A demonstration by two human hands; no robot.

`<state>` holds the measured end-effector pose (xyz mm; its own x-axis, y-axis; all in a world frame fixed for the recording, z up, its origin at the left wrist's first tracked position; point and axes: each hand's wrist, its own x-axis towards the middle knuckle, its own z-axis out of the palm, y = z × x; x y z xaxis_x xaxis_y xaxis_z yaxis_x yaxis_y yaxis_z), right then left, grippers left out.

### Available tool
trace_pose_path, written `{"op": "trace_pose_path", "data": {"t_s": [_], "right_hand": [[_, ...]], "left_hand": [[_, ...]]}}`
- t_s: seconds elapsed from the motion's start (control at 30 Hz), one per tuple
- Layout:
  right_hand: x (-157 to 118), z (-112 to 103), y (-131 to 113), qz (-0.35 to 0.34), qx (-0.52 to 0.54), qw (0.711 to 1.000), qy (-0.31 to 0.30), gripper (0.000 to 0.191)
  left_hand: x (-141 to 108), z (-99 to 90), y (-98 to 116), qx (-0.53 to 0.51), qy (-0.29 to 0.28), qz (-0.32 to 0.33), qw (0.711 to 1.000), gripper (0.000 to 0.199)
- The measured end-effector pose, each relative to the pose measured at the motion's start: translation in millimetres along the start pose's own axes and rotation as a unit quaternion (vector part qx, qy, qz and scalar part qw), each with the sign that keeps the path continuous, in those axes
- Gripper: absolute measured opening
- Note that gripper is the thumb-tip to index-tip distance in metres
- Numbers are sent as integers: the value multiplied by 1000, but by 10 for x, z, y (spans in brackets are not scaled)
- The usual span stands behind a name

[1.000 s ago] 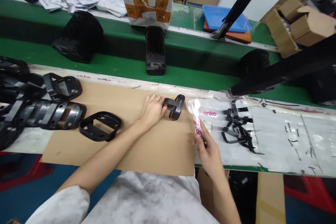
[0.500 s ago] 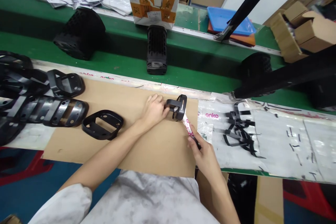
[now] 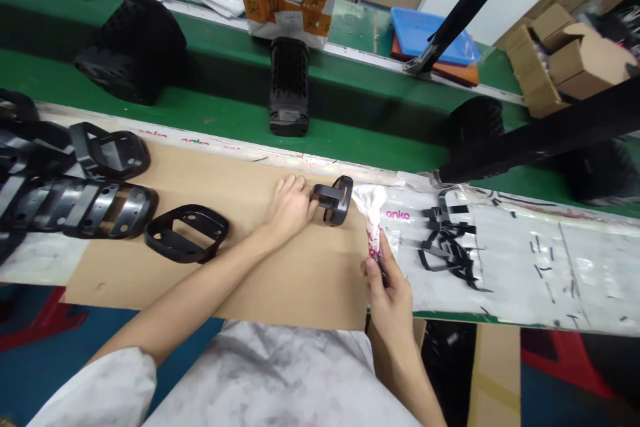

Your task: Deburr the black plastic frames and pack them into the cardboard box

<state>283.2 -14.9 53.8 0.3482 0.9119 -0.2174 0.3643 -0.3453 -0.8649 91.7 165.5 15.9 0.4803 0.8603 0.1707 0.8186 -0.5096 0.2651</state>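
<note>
Cardboard sheet (image 3: 300,287), brown and flat, lies under the left arm as it did half a second ago. At its left, the row of shiny black curved frames (image 3: 105,203) and the single black oval frame with a large opening (image 3: 177,252) stay in the same order. Further right, the small black plastic-looking frame (image 3: 340,208) also keeps its place, near the right edge of the cardboard. What differs is at the right: the slim tool wrapped in white, pink-printed material (image 3: 373,233) touched this small frame half a second ago; now it stands apart, just right of it, and its soft white end (image 3: 371,198) looks wider.

The left arm reaches forward and to the right across the cardboard. The left hand (image 3: 291,209) rests with its back upward; the fingers are curled and narrow, holding the left loop of the small frame. The right forearm comes up from the lower right, and the right hand (image 3: 393,293) has its fingers closed around the dark handle of the tool, with the thumb along it. The tool points away from the body.

About writing, pink letters on the white border strip (image 3: 170,139) at left are too faint to read surely. The white parcel with orange tape (image 3: 287,3) carries dark Chinese characters, partly cut. On the wrapped tool the pink letters are too small. On the white plastic-covered worktop (image 3: 505,260), pink "onko" is readable, left of the tangled thin black strips (image 3: 444,219).
</note>
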Motion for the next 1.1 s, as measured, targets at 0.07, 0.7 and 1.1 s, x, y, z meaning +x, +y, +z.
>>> {"op": "trace_pose_path", "data": {"t_s": [0.07,0.7,1.1], "right_hand": [[-16,61,-4,1,4,1000,-21,65],[35,56,-75,-14,-24,999,-35,62],[49,39,-29,-22,-65,996,-65,61]], "left_hand": [[-7,-4,5,-1,5,-1,1000,26],[0,-5,16,1,-8,-20,1000,27],[5,-10,17,0,-10,-23,1000,28]]}}
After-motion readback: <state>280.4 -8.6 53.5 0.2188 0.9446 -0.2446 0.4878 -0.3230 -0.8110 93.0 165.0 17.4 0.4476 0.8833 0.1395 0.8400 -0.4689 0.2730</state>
